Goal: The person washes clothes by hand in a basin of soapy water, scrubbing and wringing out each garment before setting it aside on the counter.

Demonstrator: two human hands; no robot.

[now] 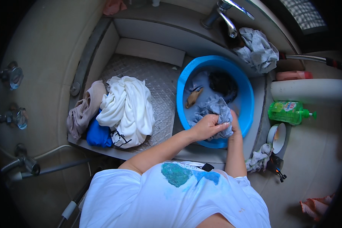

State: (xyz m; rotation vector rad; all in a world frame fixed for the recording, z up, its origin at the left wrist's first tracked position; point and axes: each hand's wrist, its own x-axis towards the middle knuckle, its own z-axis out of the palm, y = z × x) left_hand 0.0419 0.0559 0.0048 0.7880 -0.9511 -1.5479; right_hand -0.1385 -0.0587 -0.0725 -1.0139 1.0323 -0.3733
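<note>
A light grey wet cloth (212, 107) is bunched over the near side of a round blue basin (247, 89). My left hand (210, 127) is closed on it, fingers curled over the fabric. At the cloth's right edge my right hand (235, 122) grips it too, its fingers mostly hidden behind the fabric. Cloudy water fills the basin's lower part. In it lie a dark garment (221, 84) and a tan piece of fabric (193, 97).
Left of the basin, white laundry (131, 106), a blue cloth (98, 133) and a beige garment (88, 108) are piled in the sink (161, 102). A tap (228, 22) stands behind, near another grey cloth (257, 49). A green pump bottle (287, 112) is on the right.
</note>
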